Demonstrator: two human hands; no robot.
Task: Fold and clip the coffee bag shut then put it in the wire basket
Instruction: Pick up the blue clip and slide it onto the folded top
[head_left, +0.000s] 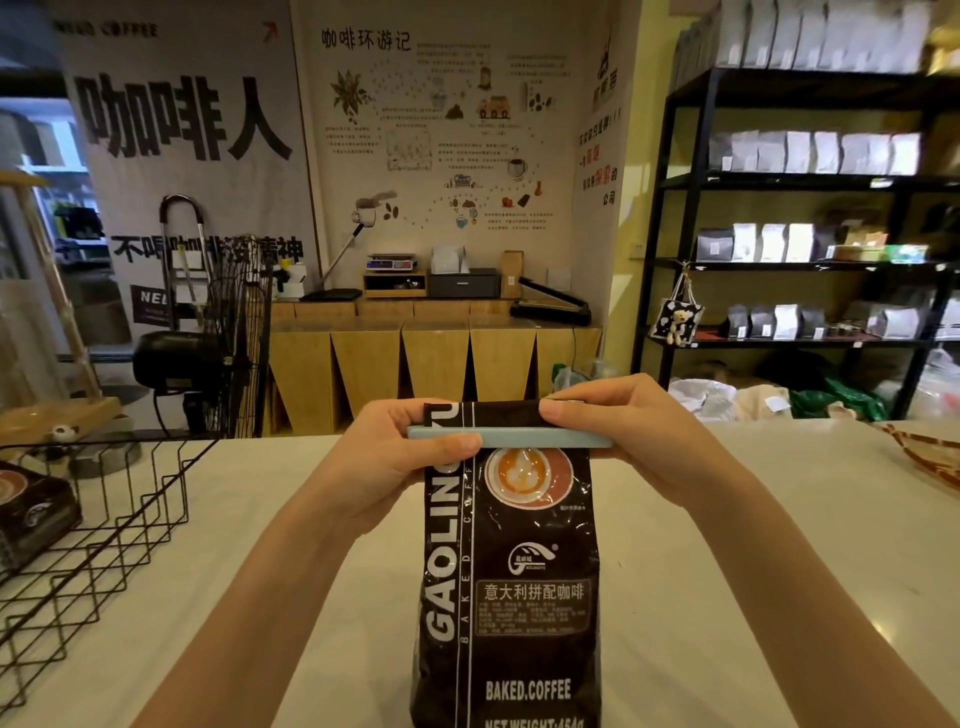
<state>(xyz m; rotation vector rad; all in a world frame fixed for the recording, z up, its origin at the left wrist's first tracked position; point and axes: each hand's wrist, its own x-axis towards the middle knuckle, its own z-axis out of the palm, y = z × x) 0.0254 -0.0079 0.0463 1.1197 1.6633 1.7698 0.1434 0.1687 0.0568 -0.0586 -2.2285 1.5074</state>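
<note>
A black coffee bag stands upright on the white counter in front of me, its top folded over. A long pale blue clip lies across the folded top. My left hand pinches the clip's left end and the bag's top corner. My right hand presses the clip's right end, thumb on the fold above it. The black wire basket sits at the left of the counter with another dark coffee bag inside it.
The white counter stretches to the right, where the edge of a patterned tray shows. A black floor fan stands behind the basket. Wooden cabinets and black shelves with bags lie beyond the counter.
</note>
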